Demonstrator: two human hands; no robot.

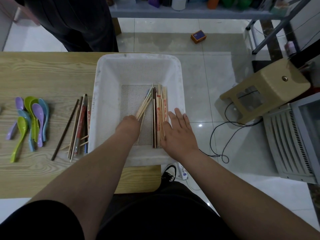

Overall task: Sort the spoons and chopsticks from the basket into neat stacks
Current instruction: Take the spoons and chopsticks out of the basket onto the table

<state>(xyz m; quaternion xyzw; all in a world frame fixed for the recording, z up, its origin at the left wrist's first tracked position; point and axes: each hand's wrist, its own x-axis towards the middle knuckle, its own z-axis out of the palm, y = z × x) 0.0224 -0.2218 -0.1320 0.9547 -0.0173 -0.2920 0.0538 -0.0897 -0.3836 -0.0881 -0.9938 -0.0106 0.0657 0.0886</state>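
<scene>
Gathering the last chopsticks from the white basket [103, 94], which sits at the right end of the tabletop [43, 73] and seems to overhang its right edge. The left hand [129, 124] is closed round a bundle of pale chopsticks [144, 107] whose tips fan toward the far right; its fingers are hidden behind the wrist. The right hand [180, 134] lies flat, fingers straight and spread, on the row of chopsticks [160, 108] along the right side of the basket floor, grasping nothing. No spoons show in the basket. To do this step well, the right hand would best square the row against the basket wall so that it can be taken in one grip with tips level, rather than stick by stick. The bundle should be lifted over the left rim, not dragged, since the overhanging basket may shift. On the tabletop, a pile of chopsticks [78, 122] lies just beside the basket's left wall, with several sticks crossed at its near end and in need of alignment. The spoons [37, 115], green, blue and purple, lie nested farther left. A person in dark clothes [78, 23] stands at the far side of the tabletop, and a tan stool [265, 90] stands on the floor to the right. Neither appears to block the short path leftward.
</scene>
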